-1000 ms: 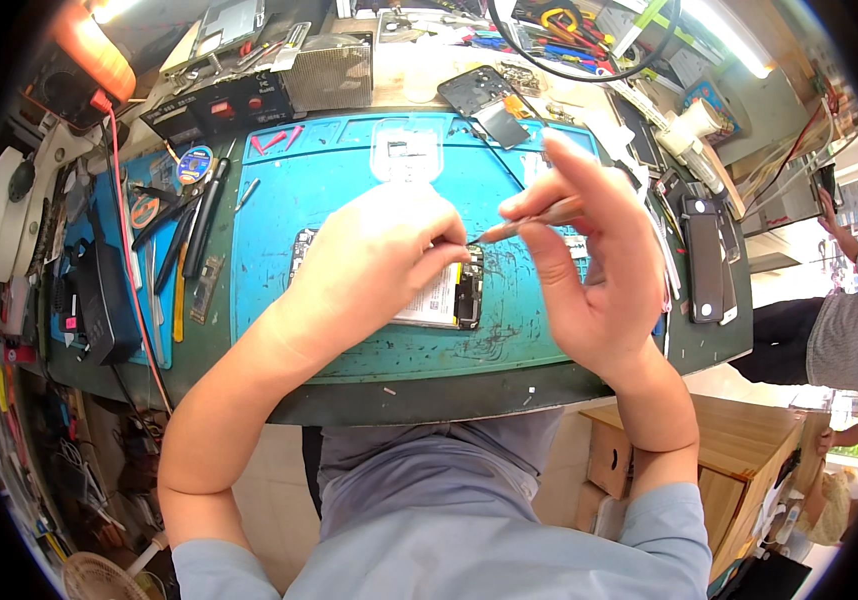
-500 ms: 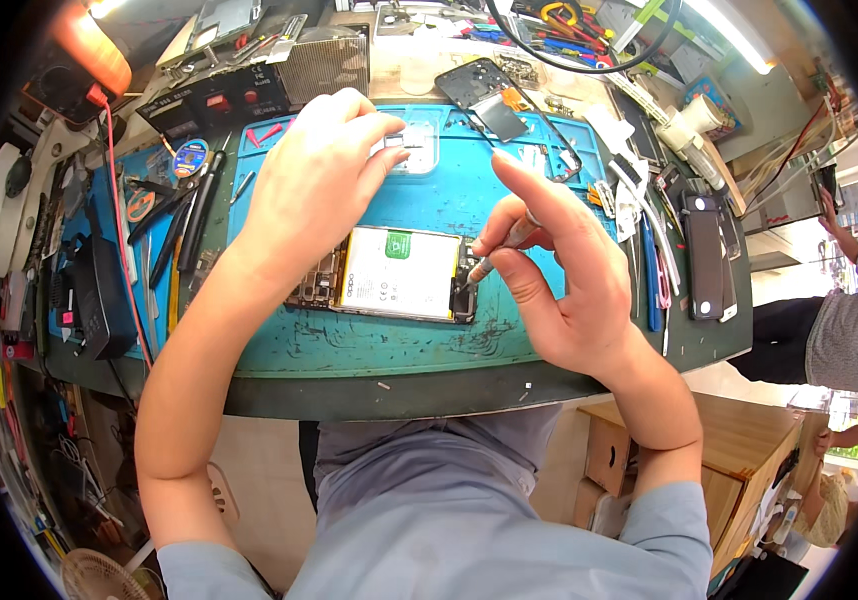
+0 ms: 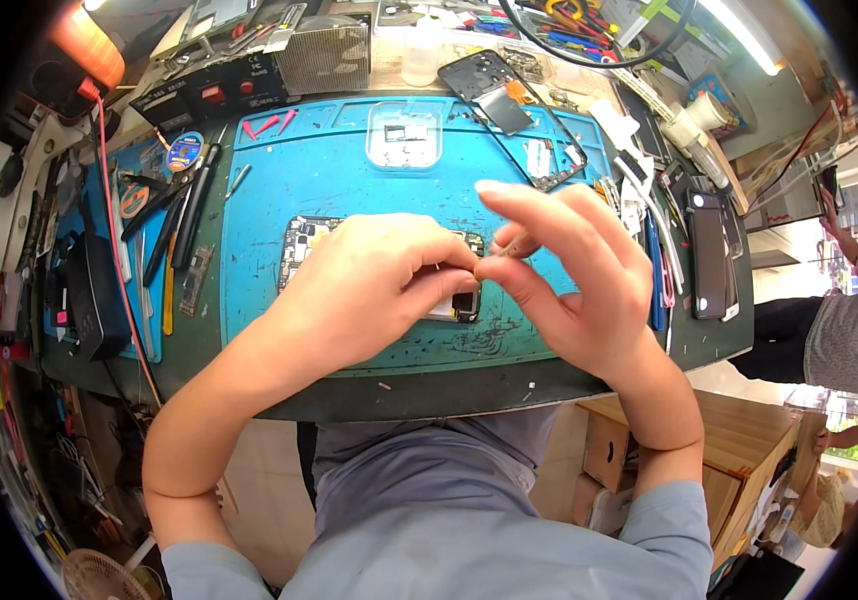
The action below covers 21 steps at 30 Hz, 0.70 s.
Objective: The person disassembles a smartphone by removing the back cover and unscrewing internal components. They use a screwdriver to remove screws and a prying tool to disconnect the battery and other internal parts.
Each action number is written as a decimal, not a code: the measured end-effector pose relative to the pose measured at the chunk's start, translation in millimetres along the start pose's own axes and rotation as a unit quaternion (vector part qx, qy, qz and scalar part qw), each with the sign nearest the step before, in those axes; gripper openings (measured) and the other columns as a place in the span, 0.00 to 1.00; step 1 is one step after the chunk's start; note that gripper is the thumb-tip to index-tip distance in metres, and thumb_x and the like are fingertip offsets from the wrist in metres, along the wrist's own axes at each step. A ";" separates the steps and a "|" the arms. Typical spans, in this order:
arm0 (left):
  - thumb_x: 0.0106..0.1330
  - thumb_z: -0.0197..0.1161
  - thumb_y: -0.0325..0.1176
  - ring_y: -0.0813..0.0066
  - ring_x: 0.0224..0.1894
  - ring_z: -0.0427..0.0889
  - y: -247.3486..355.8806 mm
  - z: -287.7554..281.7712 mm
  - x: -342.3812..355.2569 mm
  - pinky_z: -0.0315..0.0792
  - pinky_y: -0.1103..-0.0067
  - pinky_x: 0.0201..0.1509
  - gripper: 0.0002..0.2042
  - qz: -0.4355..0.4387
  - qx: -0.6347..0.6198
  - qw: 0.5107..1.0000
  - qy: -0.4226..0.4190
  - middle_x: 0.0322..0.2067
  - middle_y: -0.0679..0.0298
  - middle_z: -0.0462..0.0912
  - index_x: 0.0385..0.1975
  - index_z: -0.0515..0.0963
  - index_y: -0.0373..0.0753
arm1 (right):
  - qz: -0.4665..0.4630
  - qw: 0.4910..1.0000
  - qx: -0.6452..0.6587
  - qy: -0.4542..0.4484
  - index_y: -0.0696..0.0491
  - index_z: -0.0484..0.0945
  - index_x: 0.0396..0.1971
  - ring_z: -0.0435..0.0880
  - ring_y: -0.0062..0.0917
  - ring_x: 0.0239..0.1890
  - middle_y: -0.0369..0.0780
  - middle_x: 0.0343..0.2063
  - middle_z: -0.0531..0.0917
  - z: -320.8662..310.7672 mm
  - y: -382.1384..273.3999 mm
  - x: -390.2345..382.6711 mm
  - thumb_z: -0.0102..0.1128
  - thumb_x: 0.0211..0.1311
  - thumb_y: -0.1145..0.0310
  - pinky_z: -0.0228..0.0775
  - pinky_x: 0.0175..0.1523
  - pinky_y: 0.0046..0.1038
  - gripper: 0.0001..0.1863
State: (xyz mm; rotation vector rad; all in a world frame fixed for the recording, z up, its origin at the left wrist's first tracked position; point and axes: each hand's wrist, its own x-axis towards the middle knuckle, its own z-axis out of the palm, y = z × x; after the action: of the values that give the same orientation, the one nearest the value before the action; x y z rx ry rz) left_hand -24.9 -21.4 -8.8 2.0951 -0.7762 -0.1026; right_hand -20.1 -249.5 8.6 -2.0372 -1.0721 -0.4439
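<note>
An opened phone (image 3: pixel 298 238) with exposed circuit board lies on the blue mat (image 3: pixel 279 185), largely covered by my left hand (image 3: pixel 364 285). That hand's thumb and forefinger are pinched at the phone's right end; whatever is between them is hidden. My right hand (image 3: pixel 584 285) grips a slim pen-like tool (image 3: pixel 512 242), its tip hidden at my left fingertips. Beyond them sit a clear plastic box (image 3: pixel 404 155) with small metal pieces and a detached black phone frame (image 3: pixel 509 110).
Black pliers (image 3: pixel 157 200), a solder spool (image 3: pixel 185 152) and a black device (image 3: pixel 99 300) crowd the left. A dark phone (image 3: pixel 707 255) and several tools lie right. A black power unit (image 3: pixel 217 95) stands behind. Another person (image 3: pixel 839 340) is at the far right.
My left hand rose to the clear box half a second ago and has come back down over the phone. My right hand, still holding the tool, has shifted slightly downward to meet it.
</note>
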 end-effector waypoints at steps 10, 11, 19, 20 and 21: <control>0.67 0.71 0.28 0.61 0.37 0.88 6.3 -10.1 1.3 0.79 0.73 0.41 0.08 -0.020 -0.068 0.997 -0.002 0.37 0.56 0.89 0.42 0.85 0.32 | -0.060 0.998 0.016 0.014 0.58 0.87 0.54 0.83 0.26 0.33 0.40 0.35 0.86 1.6 -4.3 3.3 0.78 0.56 0.74 0.77 0.36 0.25 0.24; 0.67 0.71 0.28 0.61 0.37 0.88 7.1 -9.7 2.8 0.79 0.73 0.41 0.08 -0.006 -0.078 0.997 0.006 0.36 0.56 0.89 0.42 0.85 0.32 | -0.062 0.998 0.001 0.026 0.57 0.88 0.54 0.82 0.26 0.32 0.40 0.34 0.86 3.0 -4.1 4.6 0.78 0.55 0.74 0.76 0.35 0.25 0.23; 0.66 0.74 0.29 0.64 0.34 0.86 -0.9 0.5 3.0 0.80 0.72 0.39 0.11 0.020 -0.096 0.995 -0.013 0.34 0.57 0.87 0.45 0.83 0.34 | 0.006 1.000 0.026 0.004 0.55 0.87 0.58 0.81 0.24 0.32 0.37 0.30 0.82 1.1 -13.8 6.3 0.77 0.56 0.76 0.75 0.36 0.23 0.26; 0.66 0.74 0.30 0.64 0.35 0.86 3.4 -2.6 7.5 0.80 0.72 0.39 0.13 0.002 -0.067 0.998 -0.017 0.34 0.57 0.87 0.46 0.82 0.33 | 0.015 0.999 0.047 0.016 0.55 0.86 0.59 0.81 0.24 0.32 0.37 0.30 0.82 6.6 -13.6 6.8 0.76 0.57 0.76 0.75 0.36 0.24 0.26; 0.66 0.75 0.31 0.64 0.35 0.87 6.4 -3.5 9.7 0.81 0.72 0.40 0.14 -0.020 -0.036 0.999 -0.020 0.35 0.57 0.87 0.46 0.82 0.33 | 0.009 0.999 0.044 0.018 0.55 0.85 0.60 0.81 0.24 0.33 0.38 0.31 0.82 7.9 -12.7 7.9 0.75 0.58 0.76 0.76 0.38 0.24 0.26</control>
State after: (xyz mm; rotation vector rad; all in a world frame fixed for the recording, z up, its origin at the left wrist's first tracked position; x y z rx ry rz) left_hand -19.0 -27.1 0.2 2.0467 -0.7433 -0.1925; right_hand -26.1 -234.8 14.4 -1.9536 -1.0330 -0.4162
